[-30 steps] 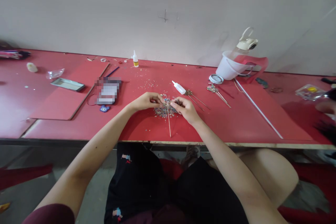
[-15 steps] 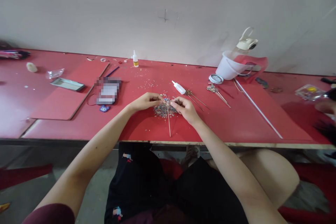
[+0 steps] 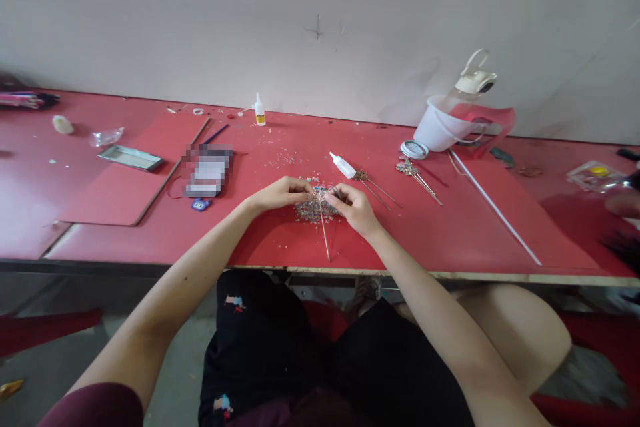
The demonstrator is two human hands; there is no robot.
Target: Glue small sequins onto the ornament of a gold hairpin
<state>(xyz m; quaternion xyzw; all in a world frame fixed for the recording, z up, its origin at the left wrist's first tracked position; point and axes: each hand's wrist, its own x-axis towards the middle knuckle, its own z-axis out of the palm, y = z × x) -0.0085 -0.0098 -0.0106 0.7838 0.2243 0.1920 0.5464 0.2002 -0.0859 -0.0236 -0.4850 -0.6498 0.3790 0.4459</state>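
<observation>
Over a pile of small shiny chips, my two hands hold a metal hairpin by its ornamented head. Its thin prong points down toward the table's front edge. My left hand pinches the left side of the head with closed fingers. On the other side, my right hand is closed at the head, thumb and forefinger together. The fingers hide much of the head. Just beyond my right hand lie a white glue bottle and another hairpin. Farther right is a decorated hairpin.
A small yellow-labelled bottle stands near the wall. To the left lie a blurred-out packet and a shallow tray. At the right are a white bucket holding a drink bottle, and another person's hand.
The hairpin's lower end has swung slightly to the right. Both hands keep their hold on its head, and the camera view has shifted a little.
</observation>
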